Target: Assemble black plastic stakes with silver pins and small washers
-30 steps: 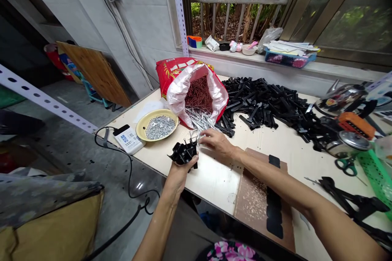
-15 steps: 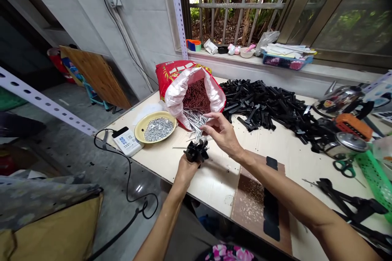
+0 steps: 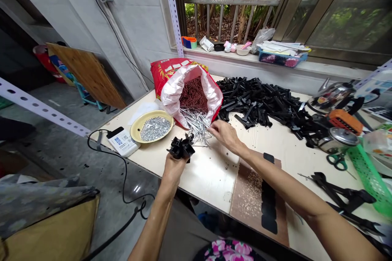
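Head view; bunch of black parts [image 3: 181, 147] in the left hand [image 3: 174, 165], which is clamped round its base; right hand [image 3: 225, 133] apart from the left, beyond the bunch and to its right, fingertips by silver nails [image 3: 196, 124], grip cannot be told; red sack [image 3: 159, 75] behind the nails; yellow dish [image 3: 135, 132] left of them

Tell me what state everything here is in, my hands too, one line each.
Left hand: closed around black plastic pieces
Right hand: beside silver fasteners, grip unclear
Red bag: lying over, mouth open
Yellow dish: holding small metal bits
Black heap: loose, jumbled
Metal pot: covered
Scissors: lying flat, opening unclear
Wooden board: leaning
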{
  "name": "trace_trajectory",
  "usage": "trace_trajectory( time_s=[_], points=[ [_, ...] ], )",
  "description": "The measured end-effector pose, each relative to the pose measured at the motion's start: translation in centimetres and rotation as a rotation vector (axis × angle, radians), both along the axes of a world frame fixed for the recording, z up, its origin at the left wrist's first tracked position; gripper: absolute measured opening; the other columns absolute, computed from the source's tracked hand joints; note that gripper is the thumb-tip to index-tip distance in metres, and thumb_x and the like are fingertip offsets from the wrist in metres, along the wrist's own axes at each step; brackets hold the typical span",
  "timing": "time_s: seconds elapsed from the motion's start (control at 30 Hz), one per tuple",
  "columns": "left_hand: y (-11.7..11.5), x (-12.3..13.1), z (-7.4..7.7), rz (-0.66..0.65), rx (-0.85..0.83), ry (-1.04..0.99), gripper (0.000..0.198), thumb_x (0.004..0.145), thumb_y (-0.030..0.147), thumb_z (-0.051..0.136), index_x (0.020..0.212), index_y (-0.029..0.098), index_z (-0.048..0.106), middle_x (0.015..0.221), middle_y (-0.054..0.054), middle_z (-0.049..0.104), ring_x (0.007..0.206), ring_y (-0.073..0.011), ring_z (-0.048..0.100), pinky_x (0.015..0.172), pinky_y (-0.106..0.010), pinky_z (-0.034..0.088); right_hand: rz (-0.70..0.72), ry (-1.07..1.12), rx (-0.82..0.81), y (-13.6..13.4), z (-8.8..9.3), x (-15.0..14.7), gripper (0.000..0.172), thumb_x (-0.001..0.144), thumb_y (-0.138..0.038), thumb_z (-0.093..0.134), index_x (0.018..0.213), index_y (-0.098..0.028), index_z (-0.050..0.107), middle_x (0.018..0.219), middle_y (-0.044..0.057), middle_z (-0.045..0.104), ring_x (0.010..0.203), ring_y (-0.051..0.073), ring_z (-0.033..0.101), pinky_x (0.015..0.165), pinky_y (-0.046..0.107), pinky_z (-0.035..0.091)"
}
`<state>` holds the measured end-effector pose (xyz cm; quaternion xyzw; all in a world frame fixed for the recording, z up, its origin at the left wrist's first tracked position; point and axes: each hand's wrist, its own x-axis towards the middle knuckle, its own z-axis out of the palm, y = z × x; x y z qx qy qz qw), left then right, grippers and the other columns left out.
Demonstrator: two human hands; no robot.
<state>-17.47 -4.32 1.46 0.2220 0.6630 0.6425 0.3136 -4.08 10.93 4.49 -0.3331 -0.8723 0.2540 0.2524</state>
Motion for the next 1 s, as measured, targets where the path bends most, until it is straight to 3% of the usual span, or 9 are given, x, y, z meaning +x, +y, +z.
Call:
trace_trajectory(
  time_s=[0.07, 0.17, 0.4, 0.5, 0.6, 0.67, 0.77, 0.87, 1.0],
  points=[
    [0.1, -0.2, -0.5, 0.017, -0.011, -0.003, 0.028, 0.051, 0.015, 0.073, 0.079, 0.015, 0.070, 0.069, -0.001, 0.068, 0.072, -0.0188, 0.061, 0.064, -0.025, 0.045, -0.049, -0.232, -0.018, 0.2, -1.9, 0.1, 0.032, 0.089, -0.037, 0.052, 0.066, -0.016, 0.061, 0.065, 0.003, 0.063, 0.062, 0.015, 0.058, 0.059, 0.026, 0.041],
    [0.4, 0.1, -1.3, 0.019, -0.051, -0.015, 0.026, 0.048, 0.015, 0.074, 0.074, 0.014, 0.069, 0.063, 0.001, 0.066, 0.065, -0.0168, 0.059, 0.061, -0.025, 0.044, -0.076, -0.348, 0.044, -0.1, -3.9, -0.3, 0.025, 0.087, -0.034, 0.052, 0.070, -0.019, 0.064, 0.066, 0.003, 0.065, 0.061, 0.016, 0.060, 0.057, 0.026, 0.039],
    [0.6, 0.8, -0.6, 0.000, -0.044, -0.065, 0.034, 0.045, 0.019, 0.080, 0.077, 0.013, 0.070, 0.071, -0.001, 0.068, 0.069, -0.0156, 0.059, 0.065, -0.024, 0.044, -0.022, -0.385, 0.120, -0.6, -3.8, -1.4, 0.021, 0.083, -0.027, 0.057, 0.064, -0.020, 0.062, 0.058, 0.003, 0.059, 0.055, 0.016, 0.055, 0.051, 0.025, 0.037],
    [0.4, 0.5, 0.0, -0.026, -0.060, -0.156, 0.037, 0.045, 0.024, 0.082, 0.078, 0.012, 0.069, 0.070, -0.003, 0.068, 0.065, -0.0152, 0.059, 0.063, -0.025, 0.045, -0.064, -0.389, 0.137, -0.3, -2.5, -0.3, 0.026, 0.086, -0.017, 0.048, 0.064, -0.018, 0.062, 0.059, 0.004, 0.056, 0.053, 0.015, 0.050, 0.050, 0.025, 0.034],
    [0.2, 0.3, 0.3, -0.061, -0.097, -0.249, 0.040, 0.042, 0.025, 0.085, 0.076, 0.011, 0.068, 0.067, -0.003, 0.066, 0.058, -0.0140, 0.058, 0.058, -0.027, 0.046, -0.075, -0.316, 0.235, 0.0, 0.4, 1.5, 0.026, 0.090, -0.020, 0.044, 0.078, -0.019, 0.066, 0.079, 0.007, 0.058, 0.065, 0.016, 0.050, 0.053, 0.026, 0.033],
    [0.3, 0.4, 0.3, -0.082, -0.120, -0.282, 0.042, 0.040, 0.024, 0.086, 0.075, 0.011, 0.068, 0.066, -0.003, 0.065, 0.056, -0.0134, 0.057, 0.056, -0.027, 0.046, -0.015, -0.190, 0.353, -0.1, 2.7, 2.6, 0.021, 0.092, -0.025, 0.047, 0.090, -0.024, 0.068, 0.091, 0.006, 0.055, 0.076, 0.016, 0.049, 0.058, 0.026, 0.033],
    [0.6, 1.0, 0.5, -0.152, -0.132, -0.290, 0.038, 0.042, 0.025, 0.085, 0.072, 0.011, 0.066, 0.061, -0.002, 0.064, 0.052, -0.0126, 0.056, 0.053, -0.025, 0.044, 0.120, -0.062, 0.502, -0.6, 5.6, 3.2, 0.019, 0.092, -0.025, 0.050, 0.093, -0.027, 0.069, 0.089, 0.004, 0.050, 0.080, 0.016, 0.043, 0.063, 0.026, 0.032],
    [0.9, 1.5, 0.6, -0.220, -0.136, -0.269, 0.033, 0.046, 0.025, 0.083, 0.069, 0.011, 0.064, 0.059, -0.002, 0.063, 0.051, -0.0133, 0.056, 0.052, -0.025, 0.043, 0.216, -0.088, 0.609, -1.2, 6.9, 2.9, 0.019, 0.091, -0.023, 0.051, 0.089, -0.027, 0.069, 0.086, 0.004, 0.047, 0.079, 0.017, 0.039, 0.068, 0.029, 0.030],
    [1.1, 1.9, 0.6, -0.223, -0.166, -0.241, 0.038, 0.046, 0.023, 0.082, 0.077, 0.011, 0.064, 0.062, -0.001, 0.064, 0.053, -0.0135, 0.057, 0.054, -0.026, 0.044, 0.332, -0.166, 0.735, -2.3, 7.2, 2.2, 0.017, 0.091, -0.023, 0.052, 0.089, -0.027, 0.068, 0.090, 0.005, 0.051, 0.086, 0.019, 0.038, 0.075, 0.034, 0.028]
  ],
)
